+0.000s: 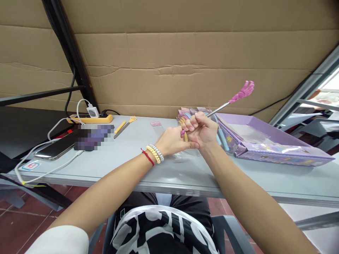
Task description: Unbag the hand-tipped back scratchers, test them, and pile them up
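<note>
A back scratcher (242, 92) with a pink hand-shaped head and a thin metal rod points up and right from my right hand (203, 131), whose fingers are wrapped round it. My left hand (174, 139) is closed against the right one at the scratcher's lower end, its thumb reaching across to the right palm. A small purple piece (182, 132) and a yellow piece (185, 137) show between the hands; the rest of both is hidden. Behind the hands lie clear plastic packets (185, 112) and light-blue handles (223, 139).
An open purple box (286, 155) stands on the grey table at right. Another back scratcher (125, 127), with yellow head and handle, lies left of centre. Further left are a phone (57, 145), a blurred-out device (94, 137), white cables and a yellow power strip (106, 119). Cardboard (185, 53) forms the back wall.
</note>
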A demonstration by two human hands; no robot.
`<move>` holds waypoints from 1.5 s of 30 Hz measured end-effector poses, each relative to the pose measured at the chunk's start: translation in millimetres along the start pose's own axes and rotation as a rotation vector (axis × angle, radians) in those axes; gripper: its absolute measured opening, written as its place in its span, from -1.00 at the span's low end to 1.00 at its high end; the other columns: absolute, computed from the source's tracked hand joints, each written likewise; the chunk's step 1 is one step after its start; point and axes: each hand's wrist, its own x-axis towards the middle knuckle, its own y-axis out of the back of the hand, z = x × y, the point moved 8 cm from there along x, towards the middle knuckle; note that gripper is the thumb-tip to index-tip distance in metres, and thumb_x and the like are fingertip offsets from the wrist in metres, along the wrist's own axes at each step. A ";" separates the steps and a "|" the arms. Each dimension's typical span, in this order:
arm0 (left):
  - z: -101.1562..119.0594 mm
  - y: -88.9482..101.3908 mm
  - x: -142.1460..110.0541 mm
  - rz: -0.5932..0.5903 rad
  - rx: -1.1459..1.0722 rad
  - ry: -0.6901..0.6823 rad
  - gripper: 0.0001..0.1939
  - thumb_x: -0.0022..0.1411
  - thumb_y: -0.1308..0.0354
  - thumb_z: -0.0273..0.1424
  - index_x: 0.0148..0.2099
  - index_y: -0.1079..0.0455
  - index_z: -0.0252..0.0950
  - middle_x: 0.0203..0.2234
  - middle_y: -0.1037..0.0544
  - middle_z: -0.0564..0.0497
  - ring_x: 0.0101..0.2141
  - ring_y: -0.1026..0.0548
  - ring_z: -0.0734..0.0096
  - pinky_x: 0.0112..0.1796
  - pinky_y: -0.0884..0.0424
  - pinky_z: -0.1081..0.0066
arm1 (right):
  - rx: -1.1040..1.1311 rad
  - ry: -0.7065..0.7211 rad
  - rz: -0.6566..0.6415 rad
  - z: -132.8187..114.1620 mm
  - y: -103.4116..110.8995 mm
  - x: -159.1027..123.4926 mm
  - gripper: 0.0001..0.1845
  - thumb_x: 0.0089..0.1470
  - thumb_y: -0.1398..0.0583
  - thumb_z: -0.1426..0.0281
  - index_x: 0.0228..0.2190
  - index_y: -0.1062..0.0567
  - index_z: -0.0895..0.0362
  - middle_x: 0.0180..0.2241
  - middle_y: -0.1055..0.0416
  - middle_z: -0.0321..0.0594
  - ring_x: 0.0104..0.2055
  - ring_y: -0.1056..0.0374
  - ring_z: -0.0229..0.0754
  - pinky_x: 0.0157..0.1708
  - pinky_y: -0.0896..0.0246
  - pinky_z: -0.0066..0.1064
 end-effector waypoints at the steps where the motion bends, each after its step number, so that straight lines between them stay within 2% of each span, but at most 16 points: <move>1: -0.5 0.6 0.1 -0.004 -0.004 -0.005 -0.41 -0.14 -0.21 0.18 -0.41 -0.24 -0.26 -0.59 -0.33 0.11 -0.53 -0.30 0.44 -0.49 -0.07 0.43 | -0.007 -0.036 -0.004 5.0 0.6 1.2 -0.36 -0.21 -0.32 0.35 -0.72 0.12 0.12 -0.80 0.04 -0.46 -0.71 -0.08 -0.38 -0.65 -0.14 -0.45; 3: -1.1 1.4 0.7 -0.012 -0.001 -0.004 -0.40 -0.17 -0.20 0.20 -0.44 -0.20 -0.25 -0.61 -0.30 0.12 -0.55 -0.28 0.45 -0.50 -0.06 0.43 | -0.026 -0.082 0.009 10.3 2.7 3.4 -0.32 -0.11 -0.28 0.15 -0.72 0.13 0.09 -0.81 0.05 -0.43 -0.70 -0.12 -0.32 -0.61 -0.20 -0.39; 5: -0.2 1.4 1.7 -0.021 0.009 -0.005 -0.38 -0.14 -0.15 0.23 -0.51 -0.12 -0.24 -0.66 -0.23 0.13 -0.58 -0.23 0.47 -0.51 -0.02 0.42 | -0.027 -0.072 0.041 6.6 5.5 5.6 -0.28 -0.04 -0.21 0.00 -0.72 0.17 0.08 -0.82 0.12 -0.43 -0.72 -0.07 -0.32 -0.63 -0.19 -0.37; 10: 4.8 -2.2 5.9 -0.054 0.004 -0.007 -0.38 -0.04 -0.10 0.20 -0.59 0.01 -0.23 -0.71 -0.15 0.13 -0.62 -0.13 0.51 -0.53 0.05 0.40 | 0.024 0.041 0.145 -17.8 13.2 5.9 -0.27 0.02 -0.12 -0.08 -0.71 0.19 0.09 -0.83 0.23 -0.47 -0.78 0.12 -0.39 -0.68 -0.11 -0.40; 13: 5.2 0.1 6.5 -0.049 -0.001 0.001 -0.40 -0.06 -0.15 0.16 -0.58 -0.02 -0.24 -0.70 -0.16 0.14 -0.60 -0.14 0.50 -0.52 0.03 0.40 | 0.011 0.046 0.128 -18.9 9.9 3.5 -0.31 0.00 -0.19 -0.01 -0.71 0.13 0.09 -0.82 0.17 -0.48 -0.77 0.08 -0.40 -0.68 -0.11 -0.42; 16: 5.8 6.2 4.5 -0.030 -0.078 -0.015 -0.47 -0.16 -0.27 0.07 -0.49 -0.16 -0.25 -0.62 -0.25 0.14 -0.54 -0.22 0.49 -0.48 -0.05 0.43 | -0.040 -0.003 0.007 -6.6 -2.6 0.8 -0.35 -0.13 -0.32 0.16 -0.72 0.05 0.10 -0.78 0.03 -0.46 -0.71 -0.08 -0.37 -0.64 -0.17 -0.43; 19: 8.6 7.6 2.3 -0.051 -0.174 -0.057 -0.56 -0.16 -0.34 -0.09 -0.35 -0.28 -0.26 -0.53 -0.32 0.14 -0.48 -0.27 0.48 -0.44 -0.13 0.44 | -0.069 0.021 -0.072 0.7 -10.6 -2.7 -0.33 -0.29 -0.39 0.36 -0.73 0.08 0.12 -0.79 0.07 -0.49 -0.72 -0.02 -0.42 -0.66 -0.11 -0.48; 22: 11.2 4.2 1.9 -0.062 -0.126 -0.083 -0.65 -0.08 -0.30 -0.14 -0.42 -0.28 -0.26 -0.57 -0.31 0.15 -0.50 -0.25 0.49 -0.45 -0.13 0.44 | -0.072 0.076 -0.048 -0.9 -9.2 -6.2 -0.27 -0.36 -0.38 0.50 -0.73 0.16 0.15 -0.80 0.20 -0.54 -0.77 0.16 -0.49 -0.75 0.08 -0.54; 24: 12.8 1.3 2.5 -0.056 -0.042 -0.086 -0.68 -0.01 -0.25 -0.16 -0.49 -0.26 -0.26 -0.62 -0.29 0.14 -0.53 -0.23 0.49 -0.45 -0.11 0.43 | -0.089 0.093 -0.018 -3.5 -7.6 -8.6 -0.27 -0.38 -0.36 0.54 -0.73 0.18 0.14 -0.81 0.23 -0.54 -0.79 0.19 -0.51 -0.78 0.15 -0.55; 28: 15.5 -0.9 3.5 -0.046 0.062 -0.081 -0.74 0.06 -0.19 -0.19 -0.50 -0.33 -0.26 -0.63 -0.33 0.11 -0.52 -0.26 0.47 -0.45 -0.10 0.42 | -0.130 0.135 0.049 -11.5 -6.4 -13.0 -0.32 -0.37 -0.32 0.56 -0.74 0.16 0.12 -0.82 0.19 -0.54 -0.80 0.16 -0.49 -0.80 0.11 -0.52; 32: 18.0 2.7 2.5 -0.032 0.085 -0.100 -0.66 0.12 -0.14 -0.10 -0.49 -0.36 -0.26 -0.64 -0.34 0.08 -0.52 -0.30 0.43 -0.47 -0.09 0.41 | -0.155 0.160 0.107 -20.3 -7.7 -16.3 -0.37 -0.36 -0.30 0.56 -0.74 0.14 0.10 -0.83 0.19 -0.55 -0.81 0.17 -0.48 -0.81 0.08 -0.50; 35: 20.8 3.0 1.8 -0.024 0.102 -0.103 -0.56 0.15 -0.06 -0.01 -0.54 -0.30 -0.26 -0.68 -0.27 0.07 -0.55 -0.29 0.42 -0.49 -0.06 0.40 | -0.145 0.180 0.132 -26.8 -9.6 -18.1 -0.37 -0.36 -0.28 0.58 -0.73 0.16 0.11 -0.83 0.20 -0.55 -0.81 0.19 -0.50 -0.82 0.15 -0.53; 40: 20.1 1.9 2.1 0.030 0.089 -0.034 -0.41 0.09 0.00 0.12 -0.66 -0.04 -0.24 -0.76 -0.08 0.08 -0.64 -0.16 0.46 -0.53 0.08 0.36 | -0.122 0.219 0.201 -37.1 -7.0 -15.9 -0.35 -0.32 -0.27 0.60 -0.68 0.19 0.12 -0.80 0.25 -0.55 -0.80 0.24 -0.52 -0.81 0.22 -0.55; 43: 3.8 6.7 2.1 -0.005 0.051 0.030 -0.36 0.02 -0.04 0.16 -0.67 0.09 -0.24 -0.77 -0.03 0.09 -0.66 -0.08 0.51 -0.54 0.11 0.35 | -0.103 0.265 0.255 -63.1 10.3 -12.9 -0.38 -0.28 -0.24 0.64 -0.69 0.18 0.13 -0.80 0.24 -0.54 -0.80 0.24 -0.52 -0.81 0.25 -0.54; 45: -14.0 14.3 2.2 -0.064 0.038 0.071 -0.32 -0.03 -0.09 0.17 -0.66 0.17 -0.24 -0.77 0.01 0.11 -0.65 -0.04 0.52 -0.54 0.12 0.36 | -0.045 0.351 0.346 -94.7 36.6 -14.2 -0.44 -0.18 -0.17 0.65 -0.71 0.17 0.13 -0.81 0.25 -0.52 -0.80 0.24 -0.52 -0.80 0.29 -0.52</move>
